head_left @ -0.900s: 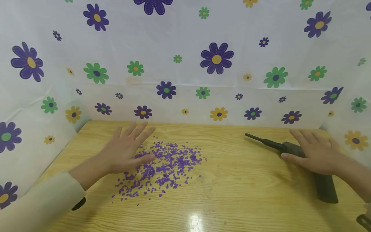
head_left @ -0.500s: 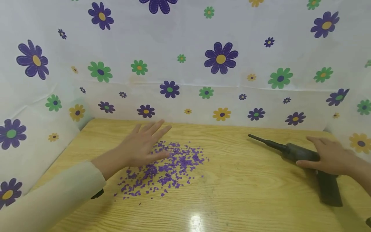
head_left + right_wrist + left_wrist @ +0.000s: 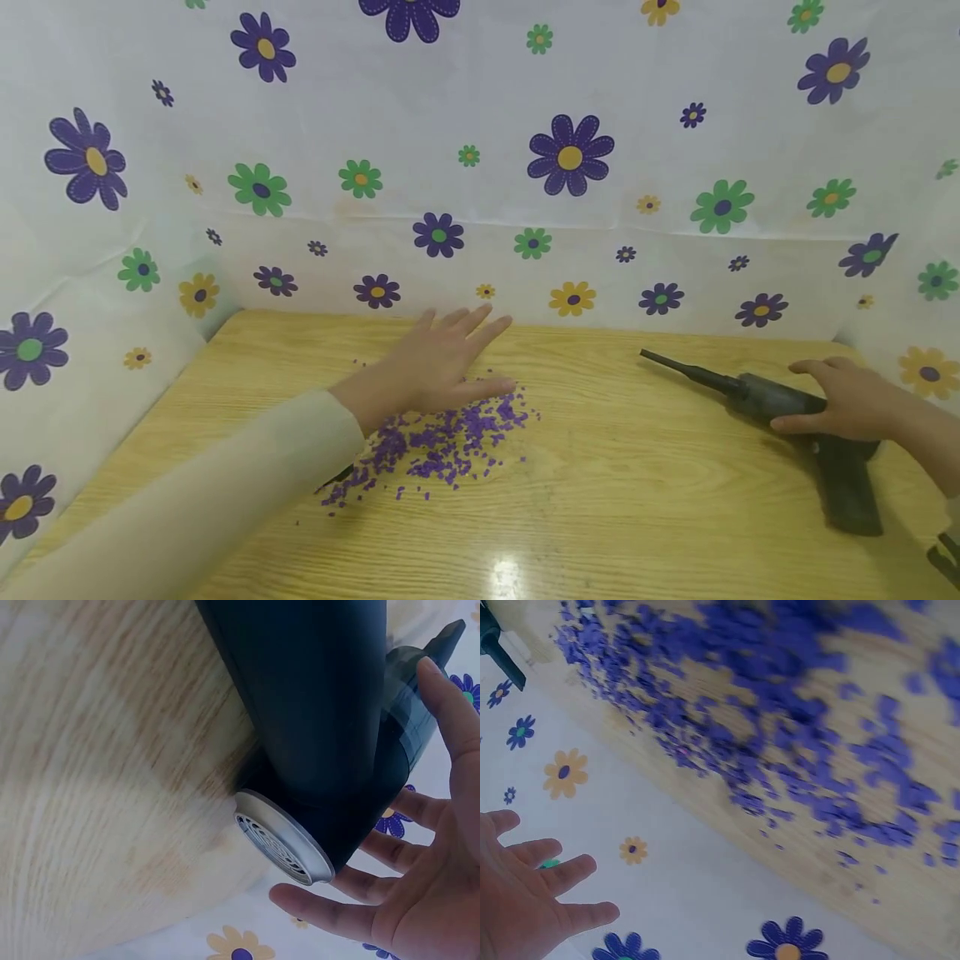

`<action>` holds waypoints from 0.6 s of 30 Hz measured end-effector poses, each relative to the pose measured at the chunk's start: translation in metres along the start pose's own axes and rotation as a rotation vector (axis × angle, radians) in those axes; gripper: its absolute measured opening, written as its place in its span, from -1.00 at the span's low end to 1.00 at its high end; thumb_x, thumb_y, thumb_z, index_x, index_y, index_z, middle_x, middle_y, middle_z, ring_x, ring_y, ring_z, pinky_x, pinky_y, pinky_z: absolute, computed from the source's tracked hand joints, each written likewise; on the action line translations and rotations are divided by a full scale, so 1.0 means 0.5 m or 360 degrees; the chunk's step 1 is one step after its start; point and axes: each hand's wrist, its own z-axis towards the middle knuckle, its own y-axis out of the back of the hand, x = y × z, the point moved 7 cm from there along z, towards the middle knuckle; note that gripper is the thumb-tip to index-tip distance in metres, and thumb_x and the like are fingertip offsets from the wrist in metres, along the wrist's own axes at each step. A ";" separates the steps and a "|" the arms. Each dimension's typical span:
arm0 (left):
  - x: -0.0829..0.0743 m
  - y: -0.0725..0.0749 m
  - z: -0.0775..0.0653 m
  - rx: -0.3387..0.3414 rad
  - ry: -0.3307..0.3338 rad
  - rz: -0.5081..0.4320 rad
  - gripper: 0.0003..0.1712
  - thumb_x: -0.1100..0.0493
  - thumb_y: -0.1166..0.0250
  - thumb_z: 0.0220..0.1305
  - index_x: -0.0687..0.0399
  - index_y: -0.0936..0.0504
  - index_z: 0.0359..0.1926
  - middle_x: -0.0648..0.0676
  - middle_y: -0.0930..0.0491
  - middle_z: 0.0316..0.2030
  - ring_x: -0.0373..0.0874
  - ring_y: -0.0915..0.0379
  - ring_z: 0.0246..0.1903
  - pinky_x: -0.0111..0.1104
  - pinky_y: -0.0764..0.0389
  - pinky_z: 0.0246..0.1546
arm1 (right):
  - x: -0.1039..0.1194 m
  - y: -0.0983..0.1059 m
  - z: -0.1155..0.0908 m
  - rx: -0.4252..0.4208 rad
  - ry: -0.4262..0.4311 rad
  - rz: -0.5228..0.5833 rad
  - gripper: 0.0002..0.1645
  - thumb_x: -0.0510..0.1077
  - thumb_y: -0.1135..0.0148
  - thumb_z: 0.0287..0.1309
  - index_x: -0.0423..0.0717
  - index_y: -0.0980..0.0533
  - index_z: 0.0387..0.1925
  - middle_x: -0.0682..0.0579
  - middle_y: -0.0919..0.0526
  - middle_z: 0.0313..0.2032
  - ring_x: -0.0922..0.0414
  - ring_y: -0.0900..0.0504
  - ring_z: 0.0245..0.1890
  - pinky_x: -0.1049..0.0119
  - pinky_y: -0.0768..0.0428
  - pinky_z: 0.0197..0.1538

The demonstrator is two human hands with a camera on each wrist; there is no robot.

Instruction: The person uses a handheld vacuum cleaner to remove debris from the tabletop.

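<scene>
One vacuum [image 3: 776, 402] lies on the table [image 3: 637, 517], partly under our nearer right hand [image 3: 858, 402], whose thumb and fingers spread astride it; contact, we cannot tell. Its long axis runs leftward, away from us. Our left hand [image 3: 438, 364], also spread, is over purple bits [image 3: 450, 442].

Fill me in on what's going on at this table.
A person's left hand is held open over purple bits scattered on the table. The right hand is at the black tool, thumb on the near side and fingers spread on the far side; whether it touches is hard to tell. The tool lies on the table, its nozzle pointing away from that hand.
</scene>
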 end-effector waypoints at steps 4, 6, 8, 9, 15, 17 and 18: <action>-0.030 0.002 0.024 0.0023 -0.0027 -0.0011 0.00 -0.60 0.22 0.31 -0.26 0.12 0.60 0.11 0.04 0.57 0.15 -0.01 0.51 0.29 0.11 0.45 | 0.001 0.001 0.002 0.0026 0.0034 -0.0024 0.15 0.39 -0.42 -0.03 -0.55 -0.37 0.17 -0.61 -0.47 -0.01 -0.52 -0.48 -0.04 -0.29 -0.56 -0.14; -0.038 0.001 0.030 0.0039 -0.0030 -0.0019 -0.01 -0.58 0.21 0.32 -0.27 0.10 0.60 0.11 0.02 0.57 0.15 -0.04 0.50 0.29 0.08 0.45 | 0.004 -0.001 0.002 0.0033 0.0064 -0.0039 0.11 0.36 -0.44 -0.04 -0.54 -0.41 0.13 -0.52 -0.55 -0.10 -0.45 -0.53 -0.09 -0.25 -0.57 -0.12; -0.042 -0.001 0.035 0.0062 -0.0021 -0.0028 -0.02 -0.58 0.21 0.32 -0.27 0.10 0.60 0.11 0.01 0.57 0.15 -0.05 0.50 0.29 0.08 0.45 | 0.007 -0.005 0.003 0.0053 0.0082 -0.0044 0.09 0.34 -0.46 -0.05 -0.56 -0.42 0.09 -0.43 -0.59 -0.18 -0.35 -0.57 -0.15 -0.21 -0.59 -0.12; -0.044 -0.003 0.038 0.0075 -0.0018 -0.0033 -0.02 -0.58 0.21 0.32 -0.27 0.10 0.60 0.11 0.00 0.57 0.15 -0.06 0.50 0.29 0.08 0.45 | 0.008 -0.008 0.003 0.0068 0.0085 -0.0043 0.08 0.33 -0.46 -0.05 -0.58 -0.42 0.08 -0.38 -0.59 -0.22 -0.29 -0.58 -0.19 -0.17 -0.61 -0.13; -0.065 -0.020 0.054 0.0153 -0.0039 -0.0077 -0.04 -0.56 0.21 0.35 -0.22 0.05 0.59 0.09 -0.03 0.56 0.11 -0.04 0.51 0.25 0.11 0.47 | 0.005 -0.022 0.003 0.0129 0.0060 -0.0020 0.11 0.33 -0.46 -0.06 -0.64 -0.39 0.04 -0.26 -0.59 -0.30 -0.15 -0.56 -0.29 -0.07 -0.60 -0.21; -0.080 -0.030 0.061 0.0174 -0.0075 -0.0086 -0.07 -0.53 0.21 0.38 -0.20 0.02 0.59 0.07 -0.05 0.56 0.06 -0.03 0.52 0.22 0.11 0.49 | 0.005 -0.023 0.002 0.0135 0.0051 -0.0020 0.12 0.33 -0.45 -0.06 -0.64 -0.37 0.05 -0.29 -0.59 -0.29 -0.18 -0.57 -0.27 -0.09 -0.60 -0.20; -0.090 -0.035 0.065 0.0185 -0.0099 -0.0089 -0.08 -0.51 0.22 0.39 -0.19 0.01 0.59 0.06 -0.06 0.55 0.04 -0.03 0.52 0.20 0.10 0.49 | 0.006 -0.023 0.002 0.0136 0.0052 -0.0021 0.12 0.33 -0.45 -0.06 -0.64 -0.37 0.06 -0.29 -0.59 -0.29 -0.19 -0.58 -0.26 -0.10 -0.60 -0.20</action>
